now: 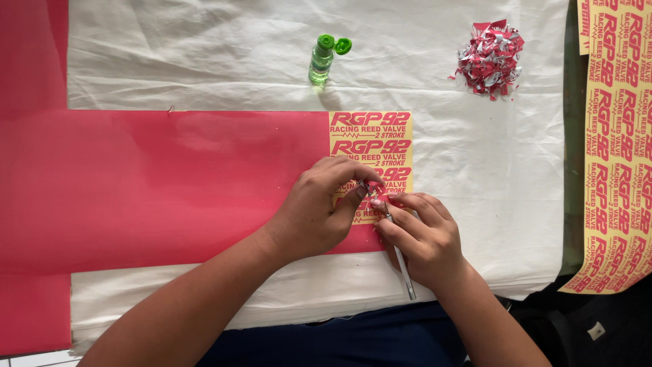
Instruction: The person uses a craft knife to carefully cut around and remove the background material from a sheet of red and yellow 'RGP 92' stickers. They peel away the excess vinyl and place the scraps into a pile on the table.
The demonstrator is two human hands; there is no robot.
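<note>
A wide red vinyl sheet [170, 183] lies on a white cloth. Its right end is a yellow panel [371, 146] with rows of red lettering, where the red film has been peeled off. My left hand [319, 207] rests on the sheet at the panel's lower edge, thumb and forefinger pinching a small red scrap. My right hand [421, 234] is beside it and grips a thin silver metal tool [401, 255], whose tip sits at the same spot. The lower rows of the panel are hidden under both hands.
A small green bottle [322, 60] with its flip cap open lies at the back. A heap of red and white peeled scraps [490, 58] sits at the back right. Finished yellow sticker sheets [618, 143] hang along the right edge. The white cloth [489, 177] covers the table.
</note>
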